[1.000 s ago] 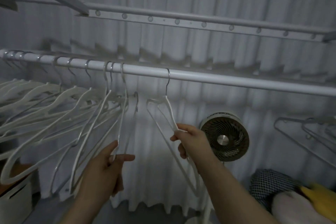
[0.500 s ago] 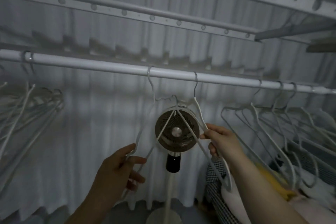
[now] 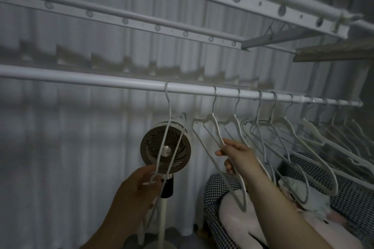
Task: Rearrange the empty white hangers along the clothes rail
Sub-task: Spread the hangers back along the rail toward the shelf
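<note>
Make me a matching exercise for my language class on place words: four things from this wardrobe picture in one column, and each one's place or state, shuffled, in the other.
Things
1. left hand
2. right hand
3. fan
4. checked fabric

Places or states
A. lower right, under the row of hangers
B. grips the second hanger, next to that row
C. behind the lone hanger on the rail
D. holds the lone hanger's lower end

Pairs: 1-D, 2-B, 3-C, 4-A
</note>
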`<state>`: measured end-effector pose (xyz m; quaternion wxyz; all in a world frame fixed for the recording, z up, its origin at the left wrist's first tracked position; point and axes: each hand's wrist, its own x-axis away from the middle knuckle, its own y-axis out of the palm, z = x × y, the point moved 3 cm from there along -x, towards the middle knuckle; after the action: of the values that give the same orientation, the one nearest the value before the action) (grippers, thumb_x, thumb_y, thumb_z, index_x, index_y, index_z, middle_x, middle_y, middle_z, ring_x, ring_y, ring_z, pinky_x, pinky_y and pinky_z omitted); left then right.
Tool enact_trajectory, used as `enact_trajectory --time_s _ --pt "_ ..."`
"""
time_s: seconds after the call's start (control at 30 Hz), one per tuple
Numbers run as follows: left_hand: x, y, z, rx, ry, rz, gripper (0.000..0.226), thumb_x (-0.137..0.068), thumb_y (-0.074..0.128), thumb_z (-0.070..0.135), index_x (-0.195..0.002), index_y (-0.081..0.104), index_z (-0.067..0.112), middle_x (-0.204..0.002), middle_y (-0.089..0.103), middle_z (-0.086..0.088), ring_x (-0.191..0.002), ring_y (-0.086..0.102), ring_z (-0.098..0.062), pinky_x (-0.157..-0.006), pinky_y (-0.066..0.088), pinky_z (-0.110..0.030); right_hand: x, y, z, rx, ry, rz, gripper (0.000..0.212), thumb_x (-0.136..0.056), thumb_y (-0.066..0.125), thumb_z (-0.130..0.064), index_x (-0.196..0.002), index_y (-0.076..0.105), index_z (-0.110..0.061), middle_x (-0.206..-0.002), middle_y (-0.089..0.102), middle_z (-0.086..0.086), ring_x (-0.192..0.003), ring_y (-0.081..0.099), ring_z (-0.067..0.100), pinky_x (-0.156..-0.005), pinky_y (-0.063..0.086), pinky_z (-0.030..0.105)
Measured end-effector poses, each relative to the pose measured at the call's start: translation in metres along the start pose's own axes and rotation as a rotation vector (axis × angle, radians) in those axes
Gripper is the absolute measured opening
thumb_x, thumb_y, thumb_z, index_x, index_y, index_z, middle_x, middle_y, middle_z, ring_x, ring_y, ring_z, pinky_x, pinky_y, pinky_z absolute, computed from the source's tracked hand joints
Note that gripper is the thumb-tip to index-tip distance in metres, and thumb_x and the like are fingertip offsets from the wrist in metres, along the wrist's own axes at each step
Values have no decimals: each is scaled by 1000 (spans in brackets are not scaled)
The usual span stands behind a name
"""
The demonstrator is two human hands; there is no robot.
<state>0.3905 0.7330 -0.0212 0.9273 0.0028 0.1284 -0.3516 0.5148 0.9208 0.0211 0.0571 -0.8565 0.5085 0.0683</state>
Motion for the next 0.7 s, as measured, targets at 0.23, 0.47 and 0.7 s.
enact_trajectory --time_s 0.23,0.47,0.7 --pt "-6 19 3 -3 6 -55 42 -82 57 -5 -82 48 36 -90 61 6 -74 60 -11 -61 48 -26 -6 -8 2 -13 1 -7 34 -91 47 -7 -125 51 -9 -72 63 4 -27 38 5 -32 31 13" --pt "-5 34 12 2 27 -121 44 -81 57 -5 -93 46 36 -81 59 0 -59 57 -13 -44 44 -12 -10 -12 5 -25 2 7 36 -90 47 -6 -126 52 -9 -70 64 2 -33 38 8 -33 32 14" --pt "-13 48 4 -82 38 -179 51 -80 57 -4 -123 48 21 -83 63 -2 -47 58 -1 -45 43 -11 -12 -17 5 -29 -9 -16 34 -90 46 -4 -123 54 -9 -68 63 4 -30 38 7 -31 32 13"
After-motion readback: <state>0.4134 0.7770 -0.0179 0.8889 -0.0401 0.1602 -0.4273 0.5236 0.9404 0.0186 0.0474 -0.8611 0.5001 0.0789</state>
